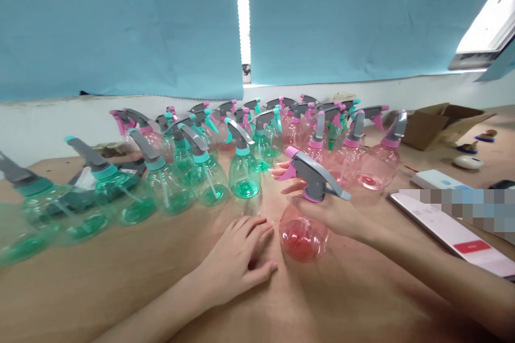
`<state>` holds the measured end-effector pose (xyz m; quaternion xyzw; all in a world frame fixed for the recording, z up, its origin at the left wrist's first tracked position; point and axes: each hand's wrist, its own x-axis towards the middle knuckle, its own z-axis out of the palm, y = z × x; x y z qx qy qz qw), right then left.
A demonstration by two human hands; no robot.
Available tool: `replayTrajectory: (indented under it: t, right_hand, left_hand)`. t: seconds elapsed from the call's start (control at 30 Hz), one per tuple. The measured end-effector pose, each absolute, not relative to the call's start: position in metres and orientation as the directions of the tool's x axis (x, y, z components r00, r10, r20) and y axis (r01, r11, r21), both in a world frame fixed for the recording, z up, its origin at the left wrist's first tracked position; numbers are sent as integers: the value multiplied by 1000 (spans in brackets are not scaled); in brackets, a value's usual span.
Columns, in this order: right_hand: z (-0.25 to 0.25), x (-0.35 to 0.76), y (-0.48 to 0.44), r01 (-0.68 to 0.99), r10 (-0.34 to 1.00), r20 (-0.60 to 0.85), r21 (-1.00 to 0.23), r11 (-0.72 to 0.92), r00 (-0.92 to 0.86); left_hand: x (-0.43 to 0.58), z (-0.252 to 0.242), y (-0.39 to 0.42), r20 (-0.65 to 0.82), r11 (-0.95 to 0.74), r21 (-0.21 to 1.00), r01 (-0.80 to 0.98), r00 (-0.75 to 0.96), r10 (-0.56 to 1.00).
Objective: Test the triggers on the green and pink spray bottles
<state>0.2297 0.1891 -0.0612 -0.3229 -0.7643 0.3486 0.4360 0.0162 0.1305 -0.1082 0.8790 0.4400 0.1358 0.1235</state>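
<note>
A pink spray bottle (304, 236) with a grey and pink trigger head stands in front of me on the table. My right hand (333, 214) reaches behind its neck, and the fingers stretch out past it to the left, apart from one another. The bottle hides part of the palm, and whether the hand touches it I cannot tell. Just left of the bottle, my left hand (241, 249) rests on the wooden table (161, 289) with fingers loosely extended, thumb apart, holding nothing. Nearest beyond it is a green spray bottle (244, 179) with a turquoise collar.
Several green spray bottles (209, 182) curve along the left, and several pink ones (378, 163) stand to the right, with more behind. A phone (450, 230), a white box (438, 178), a white mouse (467, 162) and an open cardboard box (430, 126) lie at right.
</note>
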Motion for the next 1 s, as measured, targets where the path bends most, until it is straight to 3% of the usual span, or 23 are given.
replayTrajectory:
  t: [0.33,0.83,1.0]
  right_hand:
    - [-58,229,187,287,829,417,-798,530,-373]
    - [-64,230,191,114,759,503,-799,591,-413]
    - [-66,231,192,141,787,463,-819,556,-408]
  left_hand:
    - [15,-110,129,136,-585,331,741,575,806]
    - [16,-110,130,142,-589,322,742,577,804]
    - [16,-109,129,134,-585,323,744,576,806]
